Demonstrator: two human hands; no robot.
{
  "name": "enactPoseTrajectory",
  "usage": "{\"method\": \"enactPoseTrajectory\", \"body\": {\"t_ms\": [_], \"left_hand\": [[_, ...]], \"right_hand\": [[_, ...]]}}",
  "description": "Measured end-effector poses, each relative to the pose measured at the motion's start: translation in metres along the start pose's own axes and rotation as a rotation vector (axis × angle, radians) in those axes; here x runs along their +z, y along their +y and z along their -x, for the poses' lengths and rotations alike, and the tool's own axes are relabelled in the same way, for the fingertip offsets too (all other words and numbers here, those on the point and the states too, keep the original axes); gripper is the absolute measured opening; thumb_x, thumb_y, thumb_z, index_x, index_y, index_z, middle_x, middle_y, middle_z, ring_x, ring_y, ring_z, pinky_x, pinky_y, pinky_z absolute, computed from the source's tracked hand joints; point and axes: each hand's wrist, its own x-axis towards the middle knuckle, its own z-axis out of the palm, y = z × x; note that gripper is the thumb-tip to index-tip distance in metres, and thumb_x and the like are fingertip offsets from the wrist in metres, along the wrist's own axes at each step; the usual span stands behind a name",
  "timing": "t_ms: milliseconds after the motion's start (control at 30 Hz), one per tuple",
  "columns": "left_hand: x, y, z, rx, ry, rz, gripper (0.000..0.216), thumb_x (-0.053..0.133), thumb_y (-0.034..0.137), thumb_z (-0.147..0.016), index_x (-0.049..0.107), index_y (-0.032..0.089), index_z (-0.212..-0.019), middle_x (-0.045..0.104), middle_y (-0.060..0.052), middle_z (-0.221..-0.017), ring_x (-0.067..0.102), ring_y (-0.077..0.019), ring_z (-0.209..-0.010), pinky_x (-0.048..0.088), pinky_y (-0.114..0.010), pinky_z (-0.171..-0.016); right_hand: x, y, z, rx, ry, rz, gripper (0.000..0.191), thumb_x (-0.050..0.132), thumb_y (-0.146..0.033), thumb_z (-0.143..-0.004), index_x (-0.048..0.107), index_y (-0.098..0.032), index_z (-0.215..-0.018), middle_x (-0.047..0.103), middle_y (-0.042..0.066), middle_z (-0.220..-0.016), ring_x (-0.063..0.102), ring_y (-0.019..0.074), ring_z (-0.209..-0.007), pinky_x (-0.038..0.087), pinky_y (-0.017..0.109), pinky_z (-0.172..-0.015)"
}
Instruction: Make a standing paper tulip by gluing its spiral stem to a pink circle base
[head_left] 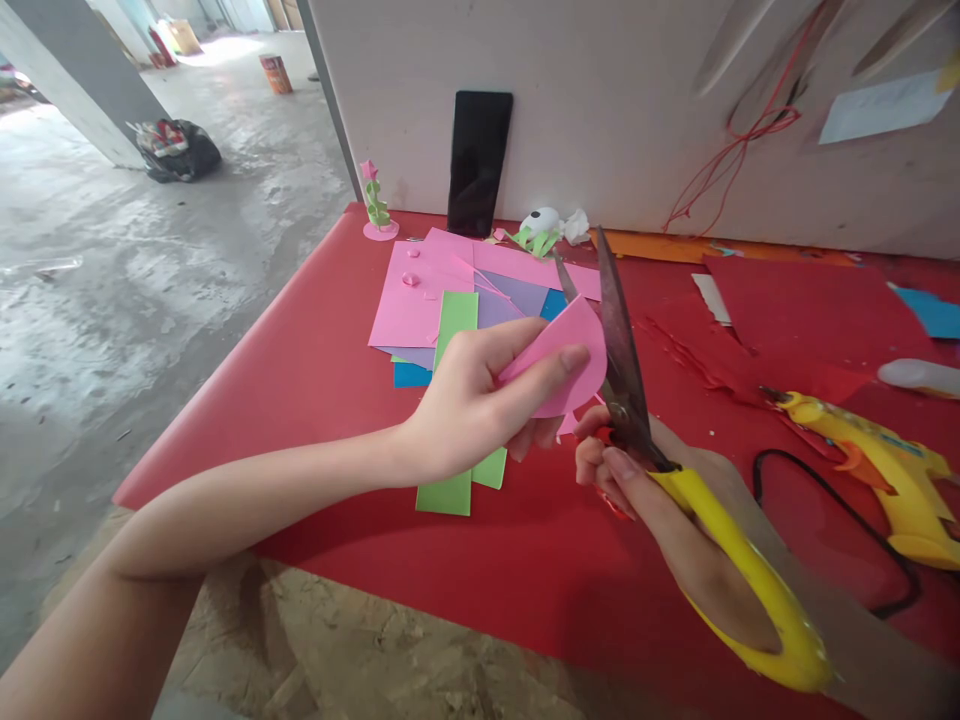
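My left hand (480,400) pinches a rounded pink paper piece (566,355) between thumb and fingers, held above the red table cover (300,380). My right hand (660,520) grips large scissors (622,360) with yellow handles, its fingers through the loop. The dark blades point up and away, right beside the pink piece's curved edge. Under my left hand lies a green paper strip (456,320) on a stack of pink, purple and blue sheets (420,290).
A yellow glue gun (877,460) with a black cord lies at the right. Red paper sheets and scraps (810,310) lie behind it. A black phone (478,160) leans on the back board, with a small paper flower (373,200) and paper craft bits (544,230) nearby. Concrete floor lies left.
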Motion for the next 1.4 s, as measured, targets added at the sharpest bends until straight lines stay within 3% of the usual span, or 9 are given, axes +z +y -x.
{"method": "enactPoseTrajectory", "body": {"t_ms": [267,567,800,933,1167,1400], "left_hand": [[0.002,-0.001,0.001,-0.001,0.001,0.000,0.044,0.058,0.050,-0.085,0.044,0.018,-0.058,0.053,0.004,-0.043,0.047,-0.0028,-0.032,0.037,-0.015,-0.033],[0.001,-0.003,0.001,-0.010,-0.013,0.028,0.041,0.061,0.043,-0.085,0.044,0.018,-0.058,0.053,0.005,-0.042,0.047,-0.0025,-0.032,0.037,-0.014,-0.034],[0.001,-0.003,0.000,-0.008,-0.022,0.041,0.043,0.060,0.046,-0.085,0.043,0.018,-0.057,0.053,0.005,-0.043,0.045,-0.0024,-0.032,0.037,-0.015,-0.033],[0.000,-0.003,-0.001,-0.002,-0.024,0.045,0.044,0.059,0.046,-0.085,0.042,0.018,-0.056,0.051,0.005,-0.042,0.044,-0.0019,-0.032,0.037,-0.015,-0.034],[-0.001,-0.002,-0.002,-0.016,-0.022,0.032,0.044,0.059,0.044,-0.086,0.041,0.018,-0.055,0.049,0.005,-0.039,0.043,-0.0023,-0.031,0.035,-0.015,-0.033],[-0.001,-0.002,-0.003,-0.063,-0.002,0.094,0.043,0.066,0.038,-0.081,0.040,0.018,-0.053,0.045,0.007,-0.038,0.043,-0.0017,-0.031,0.031,-0.013,-0.030]], "right_hand": [[0.003,0.000,0.000,-0.070,0.031,-0.018,0.030,0.042,-0.047,-0.091,0.055,-0.020,-0.089,0.050,-0.003,-0.060,0.042,0.0047,-0.046,0.035,0.017,-0.043],[0.008,-0.019,0.007,-0.015,0.102,-0.051,0.029,0.042,-0.044,-0.092,0.055,-0.019,-0.086,0.047,-0.004,-0.057,0.040,0.0048,-0.047,0.035,0.019,-0.049],[0.003,0.000,-0.001,-0.152,0.037,0.005,0.040,0.039,-0.054,-0.093,0.052,-0.018,-0.081,0.047,-0.004,-0.052,0.040,0.0040,-0.039,0.033,0.015,-0.038],[0.001,0.002,-0.002,-0.130,0.038,0.037,0.045,0.036,-0.059,-0.092,0.052,-0.018,-0.083,0.046,-0.004,-0.051,0.039,0.0044,-0.038,0.033,0.015,-0.038],[0.001,-0.016,0.006,-0.039,0.046,0.068,0.037,0.039,-0.052,-0.093,0.052,-0.019,-0.082,0.046,-0.004,-0.054,0.039,0.0050,-0.044,0.033,0.018,-0.045],[0.001,-0.004,-0.001,-0.180,0.055,0.102,0.041,0.037,-0.055,-0.094,0.052,-0.019,-0.084,0.049,-0.004,-0.052,0.040,0.0045,-0.039,0.032,0.016,-0.039]]}}
